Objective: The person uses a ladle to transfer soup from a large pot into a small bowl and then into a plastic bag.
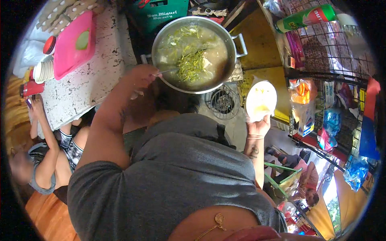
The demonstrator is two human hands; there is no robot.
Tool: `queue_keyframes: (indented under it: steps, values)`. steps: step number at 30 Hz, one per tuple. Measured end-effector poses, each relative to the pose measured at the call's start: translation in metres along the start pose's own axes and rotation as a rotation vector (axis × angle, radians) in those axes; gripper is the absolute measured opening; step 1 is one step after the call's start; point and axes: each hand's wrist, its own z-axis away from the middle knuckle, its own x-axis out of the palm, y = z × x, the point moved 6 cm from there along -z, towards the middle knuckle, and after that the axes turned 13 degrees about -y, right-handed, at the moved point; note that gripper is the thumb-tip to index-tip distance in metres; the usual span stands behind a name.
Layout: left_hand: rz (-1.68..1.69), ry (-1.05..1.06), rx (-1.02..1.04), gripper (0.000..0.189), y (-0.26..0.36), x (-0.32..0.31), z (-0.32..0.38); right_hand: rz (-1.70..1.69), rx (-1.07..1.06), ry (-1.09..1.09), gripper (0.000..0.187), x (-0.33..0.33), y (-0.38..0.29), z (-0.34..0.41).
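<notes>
My left hand [144, 75] grips the thin metal handle of a ladle [169, 71] at the near left rim of a large aluminium pot [194, 91]. Cloudy broth fills the pot, with a heap of chopped green vegetables [191, 66] around the ladle's end, which they hide. To the right of the pot, my right hand [259, 126] holds up a white bowl [261, 101] from below, palm upward. Clear plastic seems to cover the bowl. Glare washes out its inside, so I cannot tell what it holds.
A round grill grate [223, 102] lies below the pot. On the left table [105, 57] stand a pink plastic tray [72, 49], stacked cups [44, 71] and egg trays [64, 13]. A person [45, 162] sits beside it. A wire rack [319, 45] with packaged goods lines the right.
</notes>
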Motion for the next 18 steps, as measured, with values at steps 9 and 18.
queue_keyframes:
  steps: [9,18]
  values:
    - [-0.317,-0.137,-0.102,0.018,0.079,-0.023,0.005,-0.042,-0.009,0.072,0.043,-0.008,-0.003,0.004]
    - [-0.538,-0.287,-0.402,0.019,0.089,-0.035,-0.010,-0.045,0.000,0.016,0.045,-0.002,0.001,-0.005]
